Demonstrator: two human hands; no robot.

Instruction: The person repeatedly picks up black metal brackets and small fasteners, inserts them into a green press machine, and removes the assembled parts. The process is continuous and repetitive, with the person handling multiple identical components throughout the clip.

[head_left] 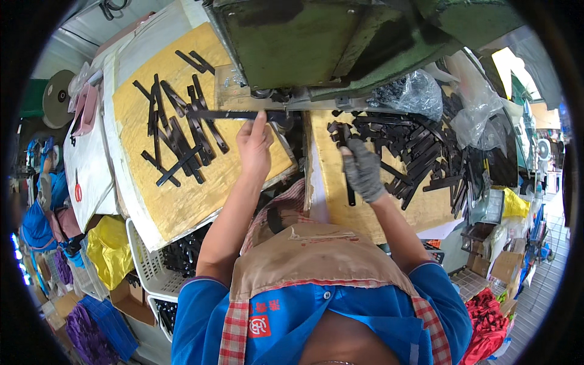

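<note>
My bare left hand [254,149] grips a long flat black metal strip [216,114], thumb on top. The strip lies sideways, its right end under the head of a green machine [286,45]. My right hand [363,171], in a grey glove, is closed around another black strip [351,194], which points toward me. That hand is at the left edge of a heap of black metal strips and small black parts [420,161]. Further black strips [194,137] lie loosely scattered on the yellow board [137,121] to the left.
The machine overhangs the far middle of the work surface. Clear plastic bags [420,91], one filled with small dark parts, sit at the far right. A white basket [146,261] of black parts stands below the left board. Red scissors [78,190] are at the far left.
</note>
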